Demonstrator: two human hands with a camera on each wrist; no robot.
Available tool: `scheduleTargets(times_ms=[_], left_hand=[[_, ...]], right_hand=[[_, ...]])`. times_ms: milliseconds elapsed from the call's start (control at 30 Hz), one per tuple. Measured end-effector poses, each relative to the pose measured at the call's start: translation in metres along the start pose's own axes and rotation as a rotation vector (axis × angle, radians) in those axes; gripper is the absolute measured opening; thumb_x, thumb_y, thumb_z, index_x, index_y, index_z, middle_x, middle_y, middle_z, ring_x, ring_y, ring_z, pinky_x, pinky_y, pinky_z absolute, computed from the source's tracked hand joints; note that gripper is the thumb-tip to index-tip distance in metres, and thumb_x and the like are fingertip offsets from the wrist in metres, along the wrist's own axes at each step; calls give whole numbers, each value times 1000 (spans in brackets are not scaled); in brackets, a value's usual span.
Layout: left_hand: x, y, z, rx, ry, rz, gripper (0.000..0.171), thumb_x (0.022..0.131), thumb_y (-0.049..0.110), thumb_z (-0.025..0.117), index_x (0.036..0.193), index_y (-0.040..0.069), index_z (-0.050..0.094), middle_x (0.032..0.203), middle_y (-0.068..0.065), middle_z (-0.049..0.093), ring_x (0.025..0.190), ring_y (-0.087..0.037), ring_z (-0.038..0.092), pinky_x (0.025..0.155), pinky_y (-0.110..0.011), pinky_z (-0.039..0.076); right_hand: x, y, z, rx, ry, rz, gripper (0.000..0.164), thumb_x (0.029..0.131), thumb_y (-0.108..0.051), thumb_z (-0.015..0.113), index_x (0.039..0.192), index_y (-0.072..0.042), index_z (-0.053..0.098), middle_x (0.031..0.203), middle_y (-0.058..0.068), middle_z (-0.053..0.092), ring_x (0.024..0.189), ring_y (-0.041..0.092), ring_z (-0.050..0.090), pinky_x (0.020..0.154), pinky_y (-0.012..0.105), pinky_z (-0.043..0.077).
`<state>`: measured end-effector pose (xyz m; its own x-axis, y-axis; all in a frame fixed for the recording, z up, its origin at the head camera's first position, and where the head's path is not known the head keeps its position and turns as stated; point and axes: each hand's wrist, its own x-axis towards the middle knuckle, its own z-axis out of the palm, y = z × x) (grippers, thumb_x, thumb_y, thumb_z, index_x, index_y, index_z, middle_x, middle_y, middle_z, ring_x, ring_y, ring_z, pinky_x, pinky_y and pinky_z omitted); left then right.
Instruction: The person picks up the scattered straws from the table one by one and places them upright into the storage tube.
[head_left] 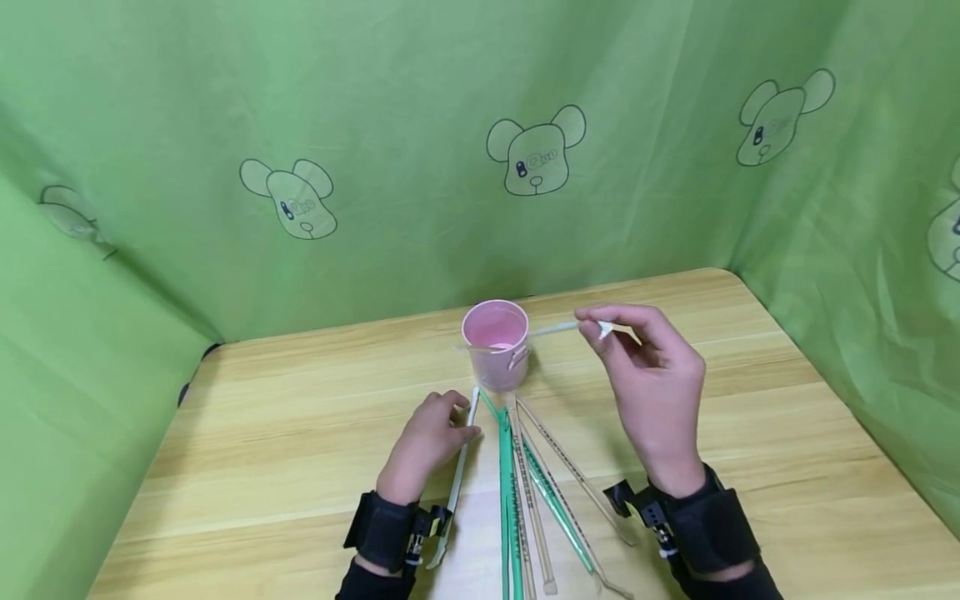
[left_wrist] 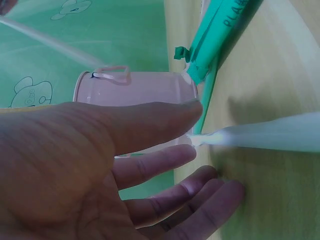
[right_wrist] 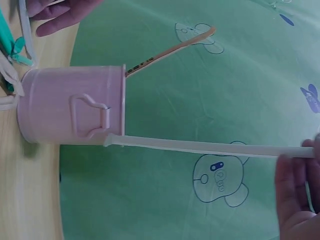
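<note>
My right hand (head_left: 652, 375) is raised at the right of a pink bucket (head_left: 501, 371) and pinches one end of a white wrapped straw (right_wrist: 200, 146) between thumb and fingers. The straw's other end overlaps the bucket's side by the rim and handle in the right wrist view. My left hand (head_left: 427, 442) is low over the table in front of the bucket, thumb and fingers apart. Another white wrapped straw (head_left: 462, 458) lies by its fingertips, its tip showing beyond the gap between thumb and forefinger. A tan printed straw (right_wrist: 170, 51) sticks out of the bucket.
Several green straws (head_left: 505, 500) and tan printed straws (head_left: 577, 467) fan out on the wooden table (head_left: 285, 467) from the bucket's base toward the front edge. A green curtain (head_left: 420, 167) with bear-head drawings stands behind and along both sides.
</note>
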<state>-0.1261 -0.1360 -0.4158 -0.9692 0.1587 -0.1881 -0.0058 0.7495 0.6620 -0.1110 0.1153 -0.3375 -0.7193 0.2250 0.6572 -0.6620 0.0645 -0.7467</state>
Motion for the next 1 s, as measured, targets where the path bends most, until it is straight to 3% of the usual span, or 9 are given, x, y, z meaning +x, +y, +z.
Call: scheduleTargets(times_ms=[167,467,667,1000], left_hand=[[2,0,1,-12,-6,1,45,90,9,85,128,-5,67,111,-17,61,99,-31,62,87,-49,56],[3,-2,6,-21,-15,31,49,85,-4,84,130,-5,66,110,-17,59,93,-28,58,83,-45,55],[3,-3,6,-18,-25,36,53,83,-11,73,135,-6,63,108,-15,57,90,-26,55,78,-41,53],[5,-4,8,13,-22,38,56,82,-14,72,136,-6,61,93,-9,57,81,-23,52,70,-36,48]], right_hand=[[0,-2,0,117,36,-96,17,92,18,72,108,16,70,107,19,76,101,29,73,91,32,58],[-3,2,7,142,-14,-84,21,88,24,71,108,15,73,109,18,77,103,28,74,96,39,58],[-8,9,11,41,-92,-29,27,92,19,71,114,6,77,113,18,77,103,25,74,93,35,59],[-14,33,14,-261,-263,136,24,99,-3,75,122,-10,79,120,-1,77,112,15,71,97,29,56]])
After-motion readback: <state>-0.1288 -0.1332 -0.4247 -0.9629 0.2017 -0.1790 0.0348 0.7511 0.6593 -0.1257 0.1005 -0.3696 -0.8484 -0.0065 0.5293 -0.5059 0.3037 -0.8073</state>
